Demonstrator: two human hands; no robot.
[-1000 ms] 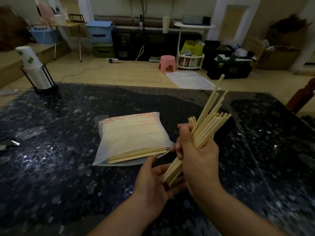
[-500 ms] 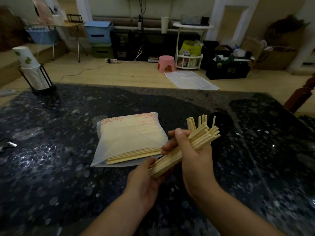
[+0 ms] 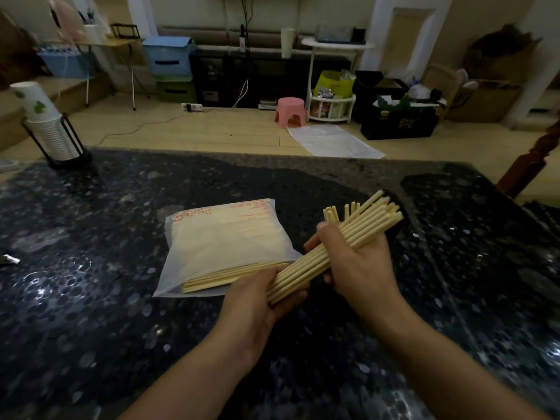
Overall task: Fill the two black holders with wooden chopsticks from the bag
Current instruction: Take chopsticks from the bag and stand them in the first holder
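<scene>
The bundle (image 3: 333,253) has tipped flatter in my grip; my right hand (image 3: 357,268) clasps its middle, my left (image 3: 257,301) cups the near ends. The bag (image 3: 224,247) lies just beyond my left, a holder (image 3: 397,228) behind the tips.

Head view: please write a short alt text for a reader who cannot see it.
Both hands hold one bundle of wooden chopsticks above a dark speckled table: the right hand grips its middle, the left hand its near end. A plastic bag of chopsticks lies beside them.
</scene>
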